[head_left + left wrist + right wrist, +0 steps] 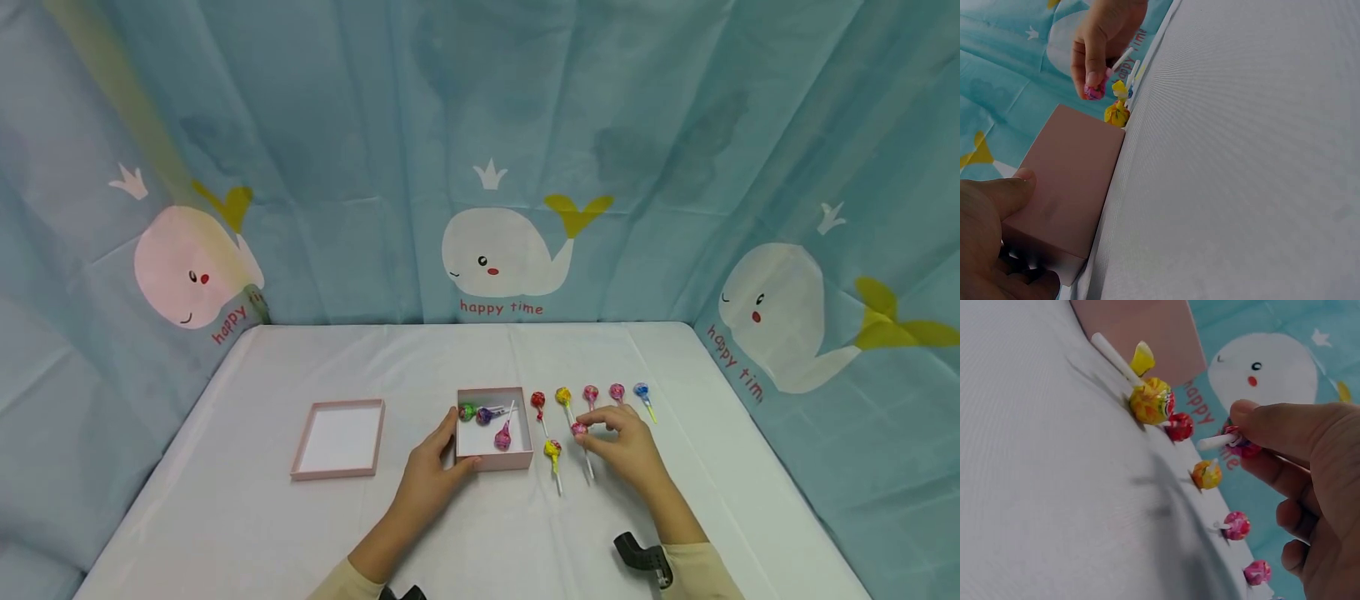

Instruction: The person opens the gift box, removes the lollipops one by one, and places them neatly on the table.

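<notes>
My left hand grips the pink box steady on the worktop. My right hand's fingers pinch a pink lollipop just beside the box; best carried low, by its head.

"happy time" in red lowercase under the middle whale on the curtain — fully readable in the head view. Same words under the left whale, running slantwise, only "happy ti" clear before the fold. Under the right whale, "happy tim" legible, the rest cut off at the table edge. In the right wrist view, "happy" partly readable beside a whale — a few red letters hidden behind lollipops. In the left wrist view, red letters "tim" by the right hand. No readable print on the box, lid or wrappers
</notes>
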`<state>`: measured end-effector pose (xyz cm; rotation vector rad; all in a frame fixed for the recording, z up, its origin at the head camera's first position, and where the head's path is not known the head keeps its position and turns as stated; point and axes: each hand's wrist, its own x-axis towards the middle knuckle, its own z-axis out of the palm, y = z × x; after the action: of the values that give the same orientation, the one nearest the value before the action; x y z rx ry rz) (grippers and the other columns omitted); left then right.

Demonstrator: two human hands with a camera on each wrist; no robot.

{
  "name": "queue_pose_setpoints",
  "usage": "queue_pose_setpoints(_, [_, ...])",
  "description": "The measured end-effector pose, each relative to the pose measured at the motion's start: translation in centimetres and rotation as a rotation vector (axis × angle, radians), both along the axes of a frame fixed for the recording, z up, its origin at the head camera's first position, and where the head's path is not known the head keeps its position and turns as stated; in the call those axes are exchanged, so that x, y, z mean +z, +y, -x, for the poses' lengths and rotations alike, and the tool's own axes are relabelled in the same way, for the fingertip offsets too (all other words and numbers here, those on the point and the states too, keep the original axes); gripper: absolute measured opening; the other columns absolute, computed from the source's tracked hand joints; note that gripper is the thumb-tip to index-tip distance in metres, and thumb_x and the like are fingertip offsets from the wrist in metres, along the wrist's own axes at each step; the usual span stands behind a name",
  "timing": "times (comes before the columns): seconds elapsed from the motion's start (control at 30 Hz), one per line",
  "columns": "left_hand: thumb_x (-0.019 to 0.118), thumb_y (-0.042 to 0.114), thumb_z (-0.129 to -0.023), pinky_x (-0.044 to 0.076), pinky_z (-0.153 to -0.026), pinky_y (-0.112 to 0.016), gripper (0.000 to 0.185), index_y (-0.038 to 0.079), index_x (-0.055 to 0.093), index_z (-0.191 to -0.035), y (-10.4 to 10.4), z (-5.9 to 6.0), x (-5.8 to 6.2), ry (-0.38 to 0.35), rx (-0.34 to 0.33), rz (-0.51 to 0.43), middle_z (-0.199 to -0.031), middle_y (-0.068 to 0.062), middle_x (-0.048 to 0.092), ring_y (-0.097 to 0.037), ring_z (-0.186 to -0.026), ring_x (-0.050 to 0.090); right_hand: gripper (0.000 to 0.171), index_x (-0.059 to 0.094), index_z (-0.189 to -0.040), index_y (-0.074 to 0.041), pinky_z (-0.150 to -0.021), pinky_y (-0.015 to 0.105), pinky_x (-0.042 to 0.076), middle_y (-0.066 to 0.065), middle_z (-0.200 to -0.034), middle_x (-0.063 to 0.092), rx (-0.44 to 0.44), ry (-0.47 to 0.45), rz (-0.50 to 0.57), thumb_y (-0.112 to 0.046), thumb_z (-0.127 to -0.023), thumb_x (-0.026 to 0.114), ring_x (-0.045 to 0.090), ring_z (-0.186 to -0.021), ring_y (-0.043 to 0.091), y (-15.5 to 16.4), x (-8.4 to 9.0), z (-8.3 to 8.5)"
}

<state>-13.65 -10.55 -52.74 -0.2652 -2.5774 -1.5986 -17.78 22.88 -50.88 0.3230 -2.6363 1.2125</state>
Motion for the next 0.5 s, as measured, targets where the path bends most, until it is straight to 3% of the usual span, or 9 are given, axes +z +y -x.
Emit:
queue_pose_setpoints(0.17, [0.083,0.03,-0.088,0.039,-0.117,-0.038,0.09,0.009,0.034,-0.16,0.0,0.0,-0.1,0.006,-0.002,-0.01,-0.165,-0.005,0.034,-0.025,-0.15,0.035,0.025,0.08,-0.099,-0.024,-0.082,0.036,0.048,-0.005,-0.101,0.07,-0.022,-0.051,-0.042,-0.023,-0.078,0.091,0.055,-0.096,0.021,0.0,-0.7,0.0])
queue_pose_setpoints(0.5, [0.083,0.03,-0.087,0.038,-0.116,-0.036,0.09,0.008,0.034,-0.16,-0.1,-0.1,-0.1,0.009,-0.007,-0.003,-0.164,-0.005,0.033,-0.024,-0.15,0.035,0.023,0.079,-0.097,-0.026,-0.085,0.037,0.048,-0.007,-0.101,0.072,-0.033,-0.117,-0.136,-0.027,-0.078,0.091,0.054,-0.096,0.015,0.0,-1.5,0.2])
